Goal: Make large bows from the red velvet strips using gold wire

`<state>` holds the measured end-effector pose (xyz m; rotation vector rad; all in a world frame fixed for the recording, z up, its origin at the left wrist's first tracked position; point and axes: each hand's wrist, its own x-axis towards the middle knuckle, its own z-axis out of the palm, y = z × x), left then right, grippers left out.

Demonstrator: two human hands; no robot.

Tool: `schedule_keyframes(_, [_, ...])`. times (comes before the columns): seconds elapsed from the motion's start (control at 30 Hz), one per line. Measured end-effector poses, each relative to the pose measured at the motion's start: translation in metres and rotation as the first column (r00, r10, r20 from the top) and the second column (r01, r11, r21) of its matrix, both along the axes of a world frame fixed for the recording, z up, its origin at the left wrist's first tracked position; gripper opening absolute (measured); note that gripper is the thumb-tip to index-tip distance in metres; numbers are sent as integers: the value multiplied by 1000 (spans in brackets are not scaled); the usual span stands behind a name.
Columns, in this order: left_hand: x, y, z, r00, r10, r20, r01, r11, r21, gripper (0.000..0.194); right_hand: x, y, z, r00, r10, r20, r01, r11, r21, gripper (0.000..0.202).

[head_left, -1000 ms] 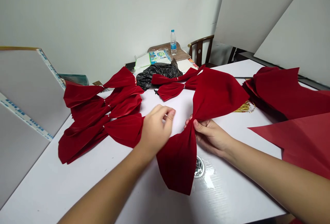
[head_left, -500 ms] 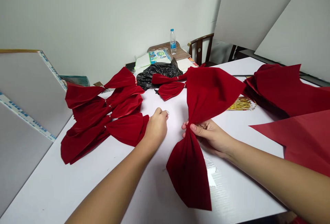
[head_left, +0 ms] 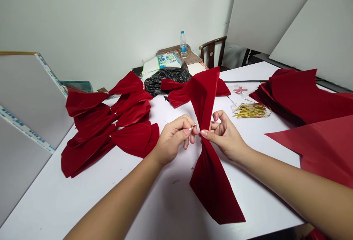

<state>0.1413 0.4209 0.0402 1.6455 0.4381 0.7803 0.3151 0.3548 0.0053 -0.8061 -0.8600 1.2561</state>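
A red velvet cloth piece point(head_left: 216, 181), gathered narrow at its middle into a bow shape, stands upright above the table. My right hand point(head_left: 227, 135) pinches that gathered middle between thumb and fingers. Close to its left side, my left hand point(head_left: 176, 135) grips a thin silvery twist tie point(head_left: 192, 127) between thumb and forefinger. On the left lie several similar red bows point(head_left: 132, 137), cinched at their centres with silvery ties. Behind the held cloth rests another red bow point(head_left: 176, 94), partly hidden.
A bundle of gold twist ties point(head_left: 252, 110) lies right of centre. Stacked red cloth point(head_left: 292, 92) and a lighter red sheet point(head_left: 328, 144) cover the table's right. At the back are a black plastic bag point(head_left: 165, 80), a water bottle point(head_left: 183, 45) and a wooden chair point(head_left: 211, 50).
My left hand has moved right, from beside the bow pile to the held cloth, bringing the silvery tie. My right hand has turned the cloth, which now shows narrower.
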Motion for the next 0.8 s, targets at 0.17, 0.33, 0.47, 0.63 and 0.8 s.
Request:
schedule_keyframes(0.17, [2, -6, 2, 996, -77, 40, 80, 993, -91, 32, -3, -5, 2, 972, -154, 177, 124, 978, 167, 54])
schedule_keyframes(0.33, [3, -8, 4, 995, -99, 22, 101, 978, -185, 35, -4, -9, -2, 953, -147, 265, 80, 965, 248, 21])
schedule_keyframes(0.47, [1, -6, 2, 988, -141, 56, 151, 951, -270, 38, -2, -6, -9, 953, -141, 269, 71, 965, 253, 28])
schedule_keyframes(0.63, [-6, 3, 3, 959, -281, -41, 257, 921, -294, 40, 0, -3, -12, 962, -76, 262, 9, 969, 248, 32])
schedule_keyframes(0.8, [-9, 10, 10, 923, -301, -238, 239, 937, -256, 40, 1, -4, -9, 968, -36, 247, -29, 966, 257, 31])
